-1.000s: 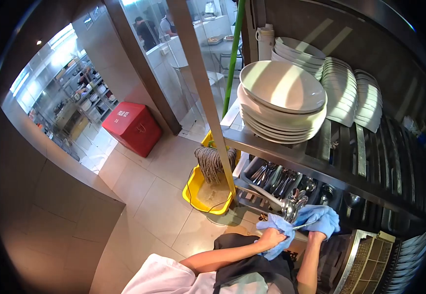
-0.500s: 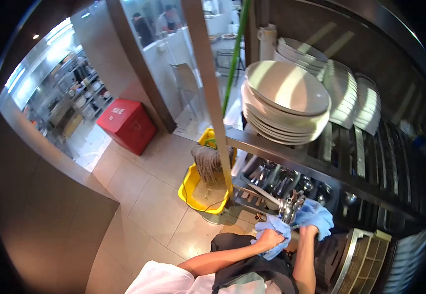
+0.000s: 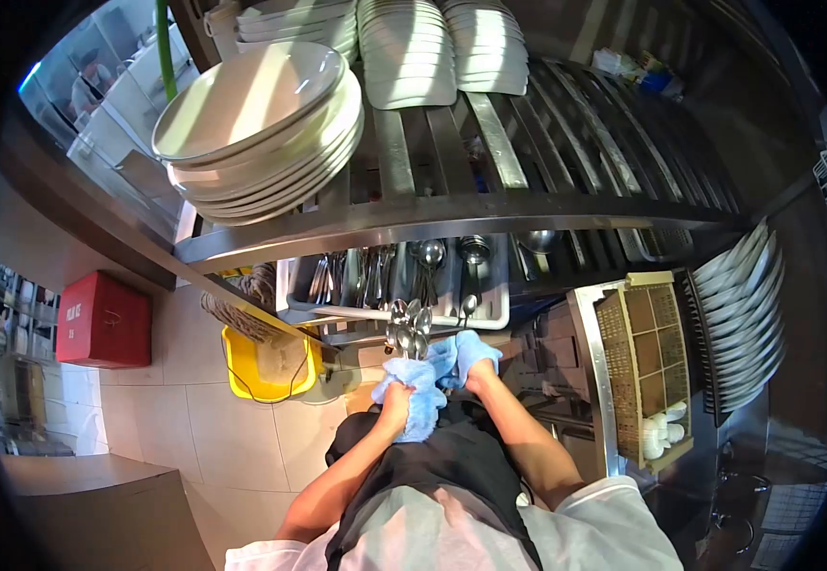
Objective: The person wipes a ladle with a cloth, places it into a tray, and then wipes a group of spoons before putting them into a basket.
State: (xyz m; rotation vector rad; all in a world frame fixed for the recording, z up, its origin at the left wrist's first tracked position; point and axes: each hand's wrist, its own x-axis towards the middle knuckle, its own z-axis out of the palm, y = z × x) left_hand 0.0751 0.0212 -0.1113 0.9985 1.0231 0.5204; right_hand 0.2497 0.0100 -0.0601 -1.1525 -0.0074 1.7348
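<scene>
My left hand (image 3: 396, 403) is closed round a blue cloth (image 3: 417, 400), with a bunch of spoons (image 3: 409, 326) standing up out of it, bowls upward. Just to the right, my right hand (image 3: 479, 371) is covered in part by another portion of blue cloth (image 3: 468, 350) and is closed on it. The two cloth parts meet; whether they are one piece is unclear. Beyond my hands, under the slatted shelf, a cutlery tray (image 3: 489, 322) holds forks and spoons sorted in compartments.
Stacked plates (image 3: 266, 143) and rows of white dishes (image 3: 408, 57) stand on the metal shelf (image 3: 451, 214). A yellow mop bucket (image 3: 270, 371) and red box (image 3: 104, 321) are left. At right are a beige rack (image 3: 623, 381) and upright plates (image 3: 742, 324). A person (image 3: 89, 81) is far off.
The view has swung to the right, so the shelf and cutlery tray now lie straight ahead. My hands still hold the cloth and spoons, with the spoons now more clearly fanned upright.
</scene>
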